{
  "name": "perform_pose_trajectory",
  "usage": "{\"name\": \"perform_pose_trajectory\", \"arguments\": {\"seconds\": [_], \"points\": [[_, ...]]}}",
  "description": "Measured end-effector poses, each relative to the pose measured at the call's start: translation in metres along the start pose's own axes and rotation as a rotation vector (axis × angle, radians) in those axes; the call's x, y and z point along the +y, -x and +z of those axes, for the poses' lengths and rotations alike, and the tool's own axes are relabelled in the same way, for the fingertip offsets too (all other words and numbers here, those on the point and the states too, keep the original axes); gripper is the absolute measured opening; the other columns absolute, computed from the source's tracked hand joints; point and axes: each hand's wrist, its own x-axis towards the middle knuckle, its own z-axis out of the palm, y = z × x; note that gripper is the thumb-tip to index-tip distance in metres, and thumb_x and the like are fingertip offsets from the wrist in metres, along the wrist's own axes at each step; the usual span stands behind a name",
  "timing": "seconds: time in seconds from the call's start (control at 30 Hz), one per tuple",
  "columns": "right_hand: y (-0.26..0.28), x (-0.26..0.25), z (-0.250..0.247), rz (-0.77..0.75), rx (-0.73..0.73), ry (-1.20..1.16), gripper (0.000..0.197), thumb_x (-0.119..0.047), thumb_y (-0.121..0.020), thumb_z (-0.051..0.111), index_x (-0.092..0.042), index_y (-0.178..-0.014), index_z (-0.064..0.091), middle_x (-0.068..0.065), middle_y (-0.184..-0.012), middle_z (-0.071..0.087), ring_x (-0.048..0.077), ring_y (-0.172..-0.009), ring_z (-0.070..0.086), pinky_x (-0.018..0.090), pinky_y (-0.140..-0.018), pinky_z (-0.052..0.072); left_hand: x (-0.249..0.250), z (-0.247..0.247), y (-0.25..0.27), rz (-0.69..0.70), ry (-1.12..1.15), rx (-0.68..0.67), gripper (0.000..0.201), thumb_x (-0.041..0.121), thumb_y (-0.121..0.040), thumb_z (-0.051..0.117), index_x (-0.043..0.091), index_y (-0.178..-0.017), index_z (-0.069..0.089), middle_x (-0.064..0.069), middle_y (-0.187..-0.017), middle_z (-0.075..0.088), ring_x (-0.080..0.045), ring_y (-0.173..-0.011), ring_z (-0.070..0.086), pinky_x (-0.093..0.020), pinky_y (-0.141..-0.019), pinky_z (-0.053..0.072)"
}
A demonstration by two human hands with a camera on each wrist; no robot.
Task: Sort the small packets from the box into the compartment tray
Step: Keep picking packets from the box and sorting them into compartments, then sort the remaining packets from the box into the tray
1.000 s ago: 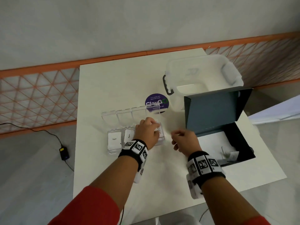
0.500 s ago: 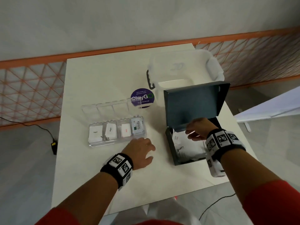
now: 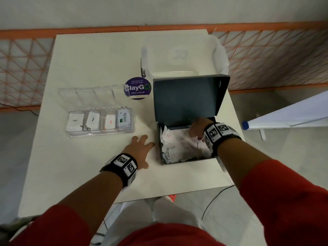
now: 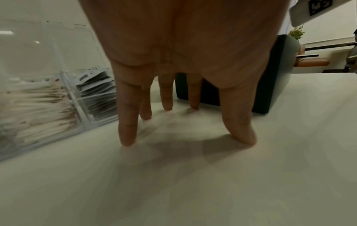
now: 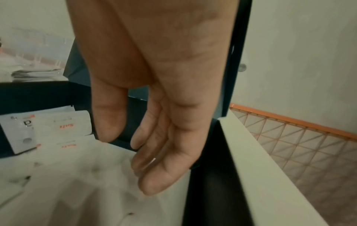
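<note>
The clear compartment tray stands left of centre with its lid open; each of its compartments holds white packets, the rightmost a Stevia packet. Right of it stands the dark box, lid upright, with several loose white packets inside. My left hand rests on the table between tray and box, fingers spread, tips on the surface, holding nothing. My right hand reaches into the box's far right corner. Its fingers hang relaxed just above the packets, some marked Salt, and grip nothing.
A white lidded plastic tub stands behind the box, and a round purple sticker lies beside the tray lid. The table's right edge runs close to the box. Orange mesh fencing lines the back, and a white board lies off right.
My left hand left the tray's rightmost compartment and came down on the table. My right hand crossed from beside the tray into the box and sank toward the packets.
</note>
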Motion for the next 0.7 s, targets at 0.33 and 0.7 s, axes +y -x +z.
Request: {"name": "perform_pose_trajectory", "arguments": {"seconds": [0.33, 0.7], "points": [[0.018, 0.017, 0.009, -0.172, -0.024, 0.63, 0.018, -0.018, -0.088, 0.066, -0.012, -0.105, 0.07, 0.011, -0.099, 0.069, 0.027, -0.089, 0.067, 0.034, -0.079, 0.052, 0.009, -0.001, 0.0, -0.04, 0.011, 0.031, 0.08, 0.032, -0.075, 0.077, 0.027, -0.142, 0.033, -0.004, -0.153, 0.012, -0.033, -0.134, 0.02, -0.042, -0.096, 0.046], [0.012, -0.013, 0.03, -0.216, -0.234, 0.644, 0.02, -0.017, -0.073, 0.073, -0.018, -0.092, 0.075, 0.005, -0.096, 0.074, 0.027, -0.086, 0.069, 0.035, -0.084, 0.058, 0.002, 0.003, -0.004, -0.03, 0.029, 0.066, 0.079, 0.035, -0.071, 0.079, 0.031, -0.139, 0.038, 0.0, -0.152, 0.015, -0.031, -0.132, 0.024, -0.04, -0.089, 0.048]]}}
